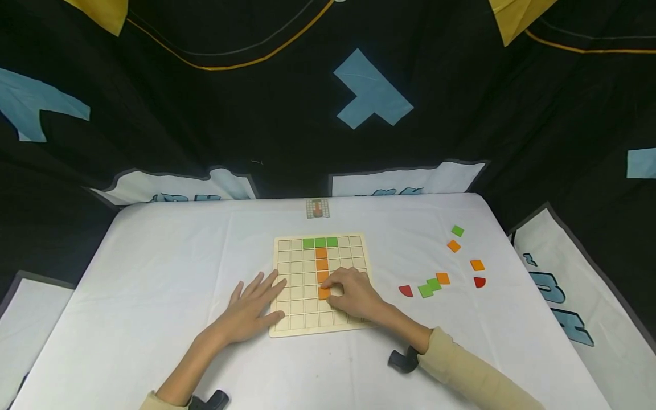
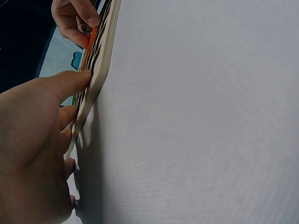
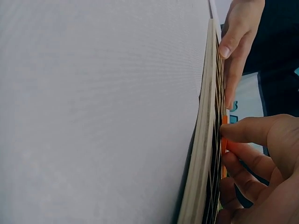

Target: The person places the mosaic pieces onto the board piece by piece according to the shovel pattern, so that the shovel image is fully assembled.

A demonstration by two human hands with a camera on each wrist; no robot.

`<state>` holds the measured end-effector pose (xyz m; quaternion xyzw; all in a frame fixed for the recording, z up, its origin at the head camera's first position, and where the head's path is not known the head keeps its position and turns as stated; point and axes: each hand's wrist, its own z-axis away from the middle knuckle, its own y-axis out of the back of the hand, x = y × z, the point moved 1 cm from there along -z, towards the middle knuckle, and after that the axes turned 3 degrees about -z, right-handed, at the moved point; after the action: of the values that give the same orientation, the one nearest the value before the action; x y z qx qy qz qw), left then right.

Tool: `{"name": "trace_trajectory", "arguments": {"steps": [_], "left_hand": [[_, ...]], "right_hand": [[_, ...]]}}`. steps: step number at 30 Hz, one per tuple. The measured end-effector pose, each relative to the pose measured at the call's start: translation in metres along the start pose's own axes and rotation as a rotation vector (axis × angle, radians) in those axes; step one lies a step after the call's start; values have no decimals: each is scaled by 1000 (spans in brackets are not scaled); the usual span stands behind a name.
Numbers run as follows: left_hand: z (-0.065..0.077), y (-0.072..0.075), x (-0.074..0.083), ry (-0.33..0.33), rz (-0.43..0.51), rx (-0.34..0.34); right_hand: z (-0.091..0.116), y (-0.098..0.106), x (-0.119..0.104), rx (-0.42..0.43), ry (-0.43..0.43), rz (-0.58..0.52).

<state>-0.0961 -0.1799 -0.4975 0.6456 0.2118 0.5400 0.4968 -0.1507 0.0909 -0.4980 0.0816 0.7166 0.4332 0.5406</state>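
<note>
1. Wooden grid board (image 1: 353, 250) lying flat on the white-covered table (image 1: 169, 267), near the middle and closer to the front edge than to the far one.
2. Left hand (image 1: 253, 307) spread flat with straight fingers, palm on the cloth, fingertips over the board's left edge; in the left wrist view the thumb (image 2: 70, 81) pressed against that edge, seemingly to keep the board from sliding.
3. Right hand (image 1: 353, 293) resting on the board's lower right part, fingers curled and pinching an orange square tile (image 1: 324, 294), held at a cell just below the orange column (image 1: 321, 265); in the right wrist view a fingertip (image 3: 231, 131) touching the tile's thin orange edge, probably to steer it into its cell.
4. Green row (image 1: 320, 242) of three tiles along the board's top edge, with the orange column hanging from its middle, the two together forming a T.
5. Loose pieces (image 1: 442, 278) in green, orange and red scattered toward the table's right edge, within the right hand's reach.
6. Small pattern card (image 1: 317, 208) at the far edge, beyond the board, likely set there as a reference.
</note>
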Motion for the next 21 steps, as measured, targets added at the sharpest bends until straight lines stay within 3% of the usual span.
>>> {"name": "trace_trajectory", "arguments": {"steps": [21], "left_hand": [[0, -1, 0, -1, -3, 5]], "right_hand": [[-4, 0, -3, 40, -3, 75]]}}
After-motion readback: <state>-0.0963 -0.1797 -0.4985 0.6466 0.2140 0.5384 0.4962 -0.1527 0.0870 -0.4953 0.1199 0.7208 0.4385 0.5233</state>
